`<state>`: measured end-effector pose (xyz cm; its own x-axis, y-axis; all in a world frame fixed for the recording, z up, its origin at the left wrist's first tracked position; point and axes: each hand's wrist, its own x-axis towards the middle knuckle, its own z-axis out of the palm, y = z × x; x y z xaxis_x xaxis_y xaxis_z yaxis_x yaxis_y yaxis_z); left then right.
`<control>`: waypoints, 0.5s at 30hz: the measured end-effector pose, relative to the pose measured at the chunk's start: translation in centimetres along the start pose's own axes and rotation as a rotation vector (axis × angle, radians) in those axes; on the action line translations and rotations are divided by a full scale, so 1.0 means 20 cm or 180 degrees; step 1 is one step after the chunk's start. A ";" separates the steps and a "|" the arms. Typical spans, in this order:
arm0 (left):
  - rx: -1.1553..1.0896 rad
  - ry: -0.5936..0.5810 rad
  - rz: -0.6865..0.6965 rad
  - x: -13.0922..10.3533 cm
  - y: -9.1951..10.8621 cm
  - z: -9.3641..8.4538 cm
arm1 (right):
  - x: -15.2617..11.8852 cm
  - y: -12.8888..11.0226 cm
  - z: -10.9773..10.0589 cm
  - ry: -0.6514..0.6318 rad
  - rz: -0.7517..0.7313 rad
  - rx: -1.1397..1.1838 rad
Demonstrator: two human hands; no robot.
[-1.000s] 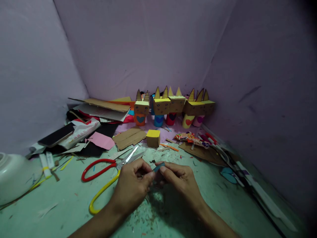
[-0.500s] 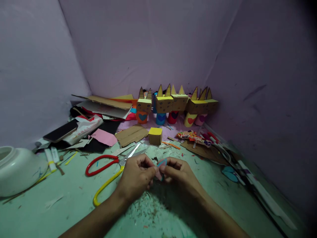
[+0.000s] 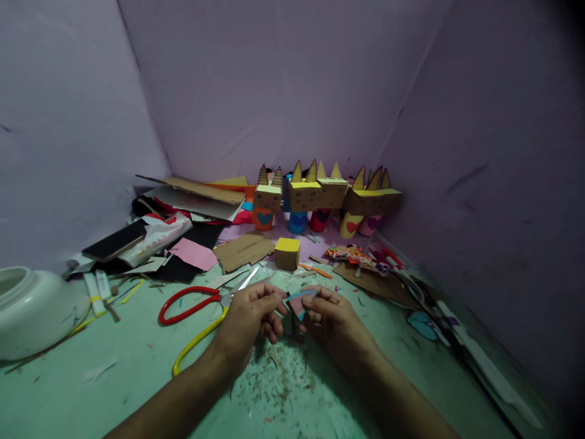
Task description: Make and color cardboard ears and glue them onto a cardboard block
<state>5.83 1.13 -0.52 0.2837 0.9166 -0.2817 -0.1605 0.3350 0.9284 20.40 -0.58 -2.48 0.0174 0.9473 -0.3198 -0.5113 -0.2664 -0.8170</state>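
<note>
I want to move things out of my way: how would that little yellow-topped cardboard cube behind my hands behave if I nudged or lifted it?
The yellow-topped cube looks like folded cardboard, so it is probably hollow and light for its size. It sits flat on the table on a square base, so a push should slide it rather than roll or tip it. Squeezed hard, its thin walls might dent.

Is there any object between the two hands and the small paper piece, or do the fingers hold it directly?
Nothing visible stands between them. The left hand and right hand both pinch the small pink and blue paper piece directly with their fingertips, above the green table. The scissors lie to the left, apart from the paper.
</note>
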 end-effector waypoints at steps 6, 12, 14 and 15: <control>0.0411 0.0019 0.0112 0.00 -0.01 0.01 | 0.00 0.03 -0.02 -0.0257 -0.0340 -0.0461; 0.0071 0.0276 0.0084 0.02 -0.01 0.01 | 0.00 0.03 -0.03 -0.0646 -0.0474 -0.0332; -0.0038 0.0296 0.0058 0.02 -0.01 0.01 | 0.01 0.03 -0.03 -0.0749 -0.0511 -0.0325; -0.0069 0.0293 0.0044 0.02 0.00 0.01 | 0.01 0.03 -0.03 -0.0763 -0.0540 -0.0341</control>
<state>6.08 1.46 -0.70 0.1935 0.9370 -0.2908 -0.1844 0.3259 0.9273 20.61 -0.62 -3.43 -0.1148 0.9914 -0.0627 -0.4247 -0.1060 -0.8991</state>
